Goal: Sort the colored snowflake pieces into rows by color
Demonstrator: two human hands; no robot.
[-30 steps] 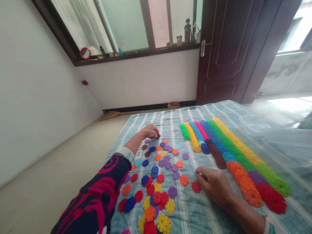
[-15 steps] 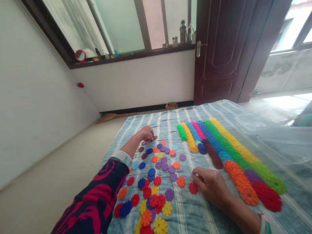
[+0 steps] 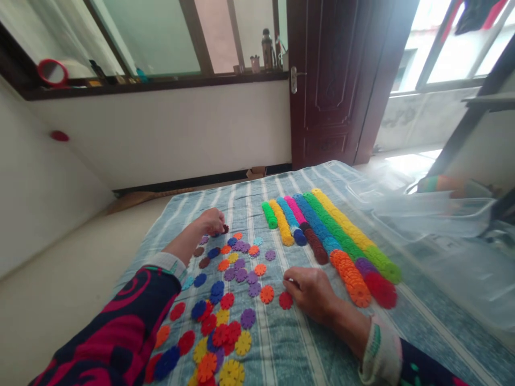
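At the far side of the loose pieces, my left hand (image 3: 212, 220) is closed, pinching a dark brown snowflake disc (image 3: 226, 229) by its edge. My right hand (image 3: 311, 289) hovers or rests near the bed's middle, fingers curled together, and no piece shows in them. Just left of its thumb lies a red snowflake disc (image 3: 285, 300), with an orange snowflake disc (image 3: 266, 294) beyond it. Between my arms, loose notched discs in purple, blue, yellow, red and orange lie scattered, some overlapping. Two brown discs (image 3: 204, 262) lie below my left wrist.
Right of the scatter, overlapping discs form long rows by colour, among them a yellow row (image 3: 341, 217) and an orange stretch (image 3: 351, 279). Clear plastic boxes (image 3: 434, 212) stand at the right. All lies on a striped blue bedsheet (image 3: 193, 201). A dark red door (image 3: 330, 80) is behind.
The view has swung right, so everything appears further left. The brown disc in my left hand has tilted more upright. My right hand stays by the red disc.
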